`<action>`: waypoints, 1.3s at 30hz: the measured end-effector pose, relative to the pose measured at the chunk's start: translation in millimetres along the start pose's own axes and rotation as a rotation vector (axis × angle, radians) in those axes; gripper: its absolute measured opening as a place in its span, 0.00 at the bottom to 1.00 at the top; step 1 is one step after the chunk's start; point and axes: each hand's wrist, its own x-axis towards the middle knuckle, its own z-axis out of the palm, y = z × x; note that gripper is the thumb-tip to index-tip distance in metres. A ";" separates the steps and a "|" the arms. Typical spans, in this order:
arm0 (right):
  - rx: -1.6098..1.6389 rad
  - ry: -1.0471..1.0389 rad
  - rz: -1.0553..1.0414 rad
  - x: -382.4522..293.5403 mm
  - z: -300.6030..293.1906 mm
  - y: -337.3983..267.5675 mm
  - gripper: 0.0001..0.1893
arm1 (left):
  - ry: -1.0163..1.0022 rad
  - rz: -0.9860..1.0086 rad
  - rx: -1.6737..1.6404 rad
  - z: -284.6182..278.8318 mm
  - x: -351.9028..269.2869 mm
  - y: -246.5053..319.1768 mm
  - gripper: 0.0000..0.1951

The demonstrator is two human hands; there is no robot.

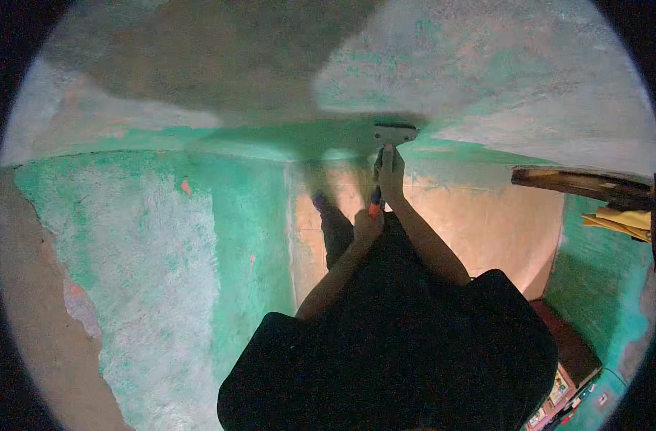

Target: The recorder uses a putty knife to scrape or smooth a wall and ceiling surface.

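Both my hands hold one long-handled scraper [395, 133], its wide grey metal head against the lower part of the wall [263, 129] in front of me. My right hand [391, 167] grips the handle just below the head. My left hand [367, 225] is closed around the orange and dark end of the handle, close to my body. Around the head, the wall shows green paint, with patchy grey and whitish areas higher up. My shadow darkens part of it.
Tan floor tiles [457, 226] lie below, with my foot [318, 199] on them. To the left is a green and whitish wall [161, 280]. At the right are a wooden ledge [581, 183], a folded yellow item [618, 223] and a brown piece of furniture [570, 339].
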 end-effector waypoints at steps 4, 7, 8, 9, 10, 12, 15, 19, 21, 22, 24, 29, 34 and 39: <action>-0.022 -0.019 -0.122 0.6 6.1 1.2 0.17 | 0.267 0.050 0.250 32.3 11.7 -15.6 0.20; -0.061 -0.019 -0.110 3.6 12.1 -10.6 0.20 | 0.279 0.143 0.289 31.0 24.6 -29.8 0.21; -0.095 -0.015 -0.078 -0.1 13.1 -12.5 0.22 | 0.253 0.140 0.139 28.2 25.5 -41.4 0.21; -0.097 -0.015 -0.082 1.8 10.4 -10.9 0.22 | 0.227 0.146 -0.013 27.1 28.2 -44.1 0.21; -0.027 -0.020 -0.068 6.3 6.6 -4.2 0.21 | 0.220 0.151 -0.014 23.1 25.8 -33.4 0.21; 0.041 -0.038 -0.058 11.5 4.5 -3.4 0.19 | 0.065 0.093 -0.070 19.2 22.5 -18.2 0.20; -0.063 -0.024 -0.119 2.5 4.6 -10.4 0.20 | 0.286 0.077 -0.049 22.2 20.9 -10.5 0.20; -0.105 -0.014 -0.101 9.9 7.5 -8.2 0.20 | 0.047 -0.066 -0.122 12.5 25.9 -7.0 0.20; -0.068 -0.099 -0.094 8.7 7.2 -15.8 0.20 | 0.087 -0.057 -0.102 8.6 27.9 1.9 0.20; -0.070 -0.090 -0.088 9.9 4.5 -12.6 0.20 | 0.099 -0.055 -0.072 9.1 16.5 7.0 0.20; -0.130 -0.055 -0.184 18.7 3.1 -6.4 0.20 | 0.088 -0.080 -0.113 3.1 3.8 23.7 0.19; -0.092 -0.081 -0.133 11.8 11.8 -23.8 0.19 | 0.112 -0.006 -0.093 -2.9 4.5 26.6 0.17; -0.142 -0.018 -0.189 22.2 -11.8 17.0 0.18 | 0.152 0.038 -0.191 1.4 2.7 31.9 0.19; -0.089 -0.050 0.007 11.3 -3.4 -3.5 0.19 | 0.069 0.058 -0.052 2.0 -6.0 17.8 0.21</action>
